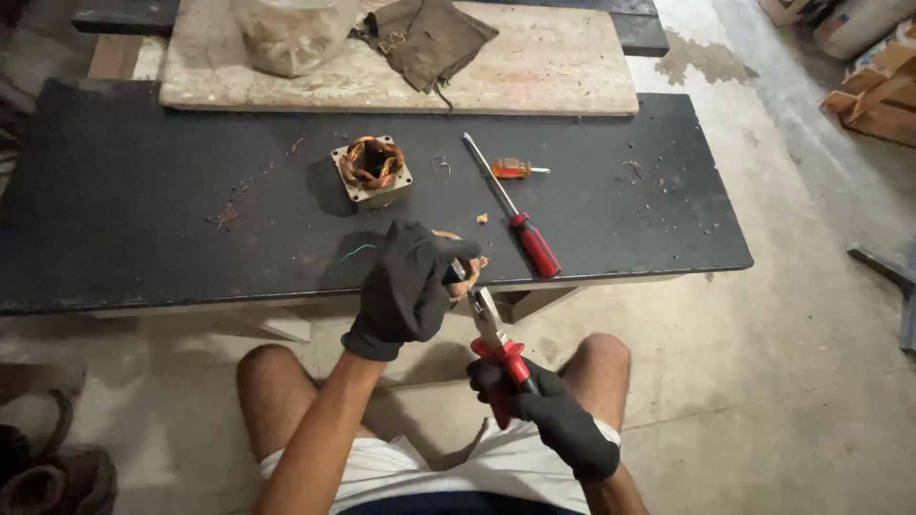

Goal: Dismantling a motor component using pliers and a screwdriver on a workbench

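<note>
My left hand (410,286), in a black glove, grips a small motor stator with copper windings (465,270) at the near edge of the black table (143,210). My right hand (553,415), also gloved, holds red-handled pliers (496,348) whose jaws point up into the copper windings. A second stator with copper coils (372,170) sits on the table beyond my hands. A long red-handled screwdriver (520,224) lies to the right of it, and a short orange-handled screwdriver (515,170) lies farther back.
A pale wooden board (553,67) rests across the table's far side with a brown cloth (429,38) and a clear plastic bag (286,33) on it. Copper scraps litter the tabletop. Wooden pieces (878,95) lie on the concrete floor at right. My bare knees are below.
</note>
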